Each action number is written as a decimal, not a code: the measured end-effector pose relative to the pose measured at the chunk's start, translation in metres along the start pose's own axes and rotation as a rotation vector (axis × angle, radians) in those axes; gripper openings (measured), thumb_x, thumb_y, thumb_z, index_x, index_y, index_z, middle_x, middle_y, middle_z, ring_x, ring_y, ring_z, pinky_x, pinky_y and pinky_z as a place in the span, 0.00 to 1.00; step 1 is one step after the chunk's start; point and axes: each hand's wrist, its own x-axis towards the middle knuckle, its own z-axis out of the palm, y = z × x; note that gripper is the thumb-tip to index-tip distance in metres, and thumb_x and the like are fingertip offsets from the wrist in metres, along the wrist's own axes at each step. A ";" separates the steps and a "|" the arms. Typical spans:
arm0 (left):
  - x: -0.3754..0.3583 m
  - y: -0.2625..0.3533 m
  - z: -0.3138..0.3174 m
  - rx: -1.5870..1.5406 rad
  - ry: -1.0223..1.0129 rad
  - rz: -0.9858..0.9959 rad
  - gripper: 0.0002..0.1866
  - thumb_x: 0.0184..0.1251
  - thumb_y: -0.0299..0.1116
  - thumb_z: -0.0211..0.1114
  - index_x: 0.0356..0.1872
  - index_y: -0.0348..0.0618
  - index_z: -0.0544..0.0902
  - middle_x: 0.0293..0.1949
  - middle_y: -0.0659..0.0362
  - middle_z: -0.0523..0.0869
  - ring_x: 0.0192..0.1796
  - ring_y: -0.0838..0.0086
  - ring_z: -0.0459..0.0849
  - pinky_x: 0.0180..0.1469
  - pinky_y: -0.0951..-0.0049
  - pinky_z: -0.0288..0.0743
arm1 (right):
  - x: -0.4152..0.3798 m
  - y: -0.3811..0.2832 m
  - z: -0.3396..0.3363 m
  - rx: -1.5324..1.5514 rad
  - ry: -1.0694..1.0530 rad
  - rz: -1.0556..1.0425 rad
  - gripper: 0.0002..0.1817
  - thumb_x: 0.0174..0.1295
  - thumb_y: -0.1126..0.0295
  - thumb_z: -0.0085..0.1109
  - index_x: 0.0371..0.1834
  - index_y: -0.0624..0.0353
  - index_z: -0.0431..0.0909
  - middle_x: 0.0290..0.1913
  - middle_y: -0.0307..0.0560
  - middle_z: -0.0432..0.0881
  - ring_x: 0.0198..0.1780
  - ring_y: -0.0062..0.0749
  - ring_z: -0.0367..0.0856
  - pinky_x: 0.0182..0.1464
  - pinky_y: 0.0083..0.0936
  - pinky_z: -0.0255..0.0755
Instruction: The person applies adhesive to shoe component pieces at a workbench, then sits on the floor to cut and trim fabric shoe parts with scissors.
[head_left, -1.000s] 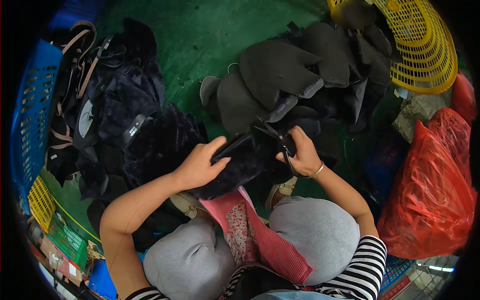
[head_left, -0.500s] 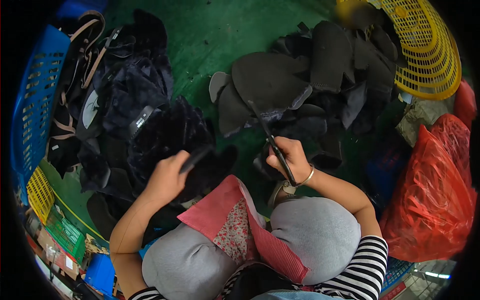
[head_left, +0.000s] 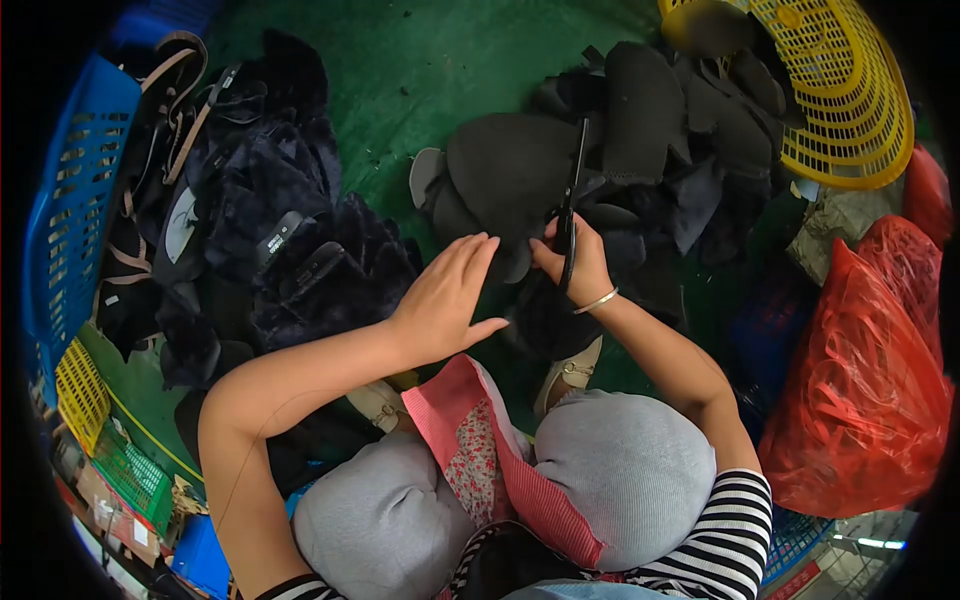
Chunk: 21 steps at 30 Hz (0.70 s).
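Note:
My right hand (head_left: 581,263) is closed on a pair of black scissors (head_left: 577,165), whose blades point away from me over the dark fabric pieces. Thumb and fingers wrap the handles, and a bracelet sits at the wrist. Right by that hand's thumb is the lower edge of a big rounded charcoal piece (head_left: 510,165). My left hand (head_left: 447,298) is open and holds nothing, its fingers stretched toward the right-hand heap and its thumb apart. To its left lies a heap of dark plush pieces (head_left: 345,240), with a small dark piece (head_left: 320,270) on top.
A blue basket (head_left: 75,190) at the left stands beside dark pieces with tan straps. At the upper right are yellow baskets (head_left: 850,110) and, below them, a red plastic bag (head_left: 850,400). The green floor (head_left: 400,70) shows between the two heaps.
My left hand has let go of a small dark piece, now on the left heap, and moved right toward the other heap. My right hand has raised the scissors and turned them more upright.

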 end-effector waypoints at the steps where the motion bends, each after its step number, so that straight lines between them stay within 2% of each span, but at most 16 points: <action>1: 0.003 -0.005 0.010 -0.001 -0.003 -0.002 0.31 0.54 0.33 0.67 0.58 0.30 0.66 0.54 0.42 0.73 0.57 0.51 0.73 0.58 0.59 0.68 | -0.006 -0.025 0.000 0.165 -0.083 0.033 0.12 0.53 0.74 0.65 0.30 0.62 0.68 0.21 0.41 0.75 0.24 0.22 0.79 0.26 0.19 0.72; 2: 0.006 -0.011 0.019 -0.204 -0.064 -0.146 0.27 0.56 0.32 0.65 0.55 0.30 0.68 0.46 0.42 0.77 0.50 0.52 0.77 0.52 0.60 0.71 | -0.011 -0.044 0.001 0.330 -0.163 0.064 0.12 0.53 0.79 0.64 0.31 0.61 0.67 0.22 0.39 0.75 0.25 0.22 0.79 0.26 0.18 0.73; 3: 0.010 -0.015 0.024 -0.407 -0.124 -0.287 0.23 0.59 0.31 0.64 0.53 0.30 0.71 0.38 0.43 0.81 0.44 0.53 0.81 0.46 0.61 0.74 | -0.015 -0.053 0.002 0.389 -0.194 0.027 0.11 0.55 0.75 0.64 0.30 0.60 0.68 0.21 0.39 0.74 0.23 0.21 0.78 0.24 0.17 0.72; 4: 0.016 -0.016 0.019 -0.498 -0.065 -0.370 0.15 0.64 0.30 0.59 0.47 0.30 0.74 0.27 0.46 0.81 0.31 0.59 0.83 0.36 0.65 0.74 | -0.017 -0.064 -0.007 0.389 -0.192 0.026 0.11 0.55 0.75 0.64 0.30 0.60 0.68 0.21 0.39 0.74 0.23 0.21 0.78 0.24 0.17 0.72; 6: 0.012 -0.019 0.011 -0.633 0.030 -0.528 0.11 0.67 0.30 0.57 0.43 0.31 0.76 0.29 0.47 0.82 0.30 0.69 0.81 0.34 0.70 0.72 | -0.024 -0.078 -0.033 0.056 -0.422 0.228 0.14 0.58 0.65 0.64 0.26 0.63 0.71 0.17 0.40 0.76 0.19 0.18 0.76 0.21 0.16 0.68; 7: 0.004 -0.022 0.006 -0.658 0.015 -0.518 0.11 0.68 0.31 0.56 0.43 0.31 0.76 0.28 0.48 0.82 0.29 0.76 0.78 0.33 0.73 0.71 | -0.028 -0.065 -0.045 0.014 -0.525 0.199 0.22 0.61 0.55 0.60 0.24 0.65 0.72 0.14 0.40 0.73 0.16 0.21 0.74 0.20 0.19 0.67; 10: -0.020 -0.023 -0.001 -0.610 -0.048 -0.603 0.11 0.68 0.31 0.56 0.43 0.31 0.76 0.27 0.49 0.82 0.28 0.78 0.78 0.32 0.74 0.71 | -0.046 -0.036 -0.064 -0.211 -0.733 0.146 0.35 0.62 0.39 0.47 0.23 0.68 0.72 0.13 0.44 0.70 0.17 0.29 0.74 0.22 0.26 0.67; 11: -0.027 -0.022 0.000 -0.615 -0.047 -0.610 0.11 0.68 0.31 0.56 0.43 0.31 0.76 0.27 0.49 0.82 0.28 0.78 0.78 0.32 0.74 0.71 | -0.050 -0.030 -0.063 -0.212 -0.739 0.151 0.35 0.62 0.39 0.47 0.23 0.68 0.72 0.13 0.44 0.70 0.17 0.29 0.74 0.22 0.26 0.67; 14: -0.034 -0.018 0.006 -0.604 -0.001 -0.525 0.10 0.68 0.30 0.55 0.42 0.31 0.76 0.26 0.49 0.81 0.27 0.77 0.78 0.30 0.72 0.70 | -0.054 -0.037 -0.056 -0.235 -0.800 0.316 0.35 0.62 0.38 0.46 0.22 0.66 0.71 0.14 0.44 0.70 0.18 0.27 0.70 0.23 0.26 0.64; 17: -0.039 -0.012 0.002 -0.603 -0.065 -0.512 0.10 0.68 0.29 0.55 0.42 0.31 0.76 0.25 0.47 0.80 0.25 0.72 0.79 0.29 0.72 0.69 | -0.050 -0.039 -0.040 -0.126 -0.781 0.280 0.34 0.62 0.38 0.46 0.22 0.65 0.71 0.14 0.42 0.70 0.18 0.25 0.70 0.23 0.25 0.63; 19: -0.040 -0.004 -0.004 -0.572 -0.195 -0.507 0.10 0.67 0.28 0.55 0.41 0.30 0.75 0.26 0.44 0.80 0.26 0.60 0.80 0.30 0.69 0.70 | -0.044 -0.046 -0.027 -0.090 -0.768 0.284 0.34 0.62 0.38 0.46 0.22 0.64 0.71 0.14 0.40 0.70 0.17 0.22 0.70 0.21 0.23 0.63; 20: -0.042 0.002 -0.010 -0.563 -0.242 -0.427 0.09 0.65 0.27 0.56 0.41 0.31 0.76 0.29 0.42 0.81 0.31 0.51 0.81 0.33 0.64 0.72 | -0.042 -0.045 -0.021 0.026 -0.749 0.372 0.34 0.62 0.38 0.46 0.22 0.64 0.71 0.14 0.39 0.70 0.17 0.20 0.69 0.20 0.22 0.63; 21: -0.050 0.006 -0.011 -0.517 -0.267 -0.353 0.09 0.65 0.27 0.56 0.41 0.32 0.76 0.30 0.42 0.81 0.33 0.49 0.80 0.34 0.62 0.73 | -0.040 -0.045 -0.018 0.143 -0.728 0.458 0.33 0.62 0.39 0.47 0.22 0.63 0.71 0.14 0.38 0.70 0.16 0.19 0.69 0.19 0.21 0.62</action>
